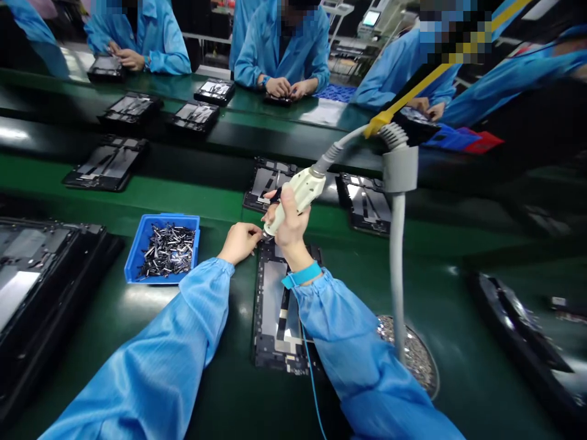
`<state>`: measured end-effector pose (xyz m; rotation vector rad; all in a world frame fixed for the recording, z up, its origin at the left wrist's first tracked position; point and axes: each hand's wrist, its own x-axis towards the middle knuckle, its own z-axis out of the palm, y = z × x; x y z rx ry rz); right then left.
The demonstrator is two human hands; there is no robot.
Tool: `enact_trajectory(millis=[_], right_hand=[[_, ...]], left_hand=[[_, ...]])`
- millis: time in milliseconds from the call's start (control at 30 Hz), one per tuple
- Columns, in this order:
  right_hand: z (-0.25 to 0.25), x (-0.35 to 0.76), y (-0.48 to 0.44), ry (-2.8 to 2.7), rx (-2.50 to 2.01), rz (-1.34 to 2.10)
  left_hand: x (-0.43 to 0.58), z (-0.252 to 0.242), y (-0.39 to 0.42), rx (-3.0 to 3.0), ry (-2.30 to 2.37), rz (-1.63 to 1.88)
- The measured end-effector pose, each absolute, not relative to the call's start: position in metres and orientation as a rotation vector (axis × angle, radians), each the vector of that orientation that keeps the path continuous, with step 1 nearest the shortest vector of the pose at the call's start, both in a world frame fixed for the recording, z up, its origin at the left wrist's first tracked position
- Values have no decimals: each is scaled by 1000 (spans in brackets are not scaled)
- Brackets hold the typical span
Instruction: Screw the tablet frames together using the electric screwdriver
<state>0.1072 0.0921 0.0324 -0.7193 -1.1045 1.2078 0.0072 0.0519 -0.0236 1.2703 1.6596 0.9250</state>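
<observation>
Head view. Q: What lay leftmost? A: A blue plastic tray (132,264) of small metal parts (167,250). Q: The hands? A: The left hand (239,242) pinched at the black frame (262,318), any held part too small to tell; the right hand (291,223) gripped a white electric screwdriver (298,198), its tip steadied just beside the left fingertips (257,230).

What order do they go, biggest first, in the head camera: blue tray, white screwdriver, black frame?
Largest to smallest: black frame, blue tray, white electric screwdriver. The screwdriver sits nearest the camera, so its place is unsure.

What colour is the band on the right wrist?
The band is bright blue, seen best in the head view.
</observation>
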Motion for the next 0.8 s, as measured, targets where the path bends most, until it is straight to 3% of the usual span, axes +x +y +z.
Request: enact_trajectory(millis=[800], right_hand=[[33, 106, 89, -1119, -732, 1170]], left_hand=[[11, -22, 50, 1324, 1697, 891]])
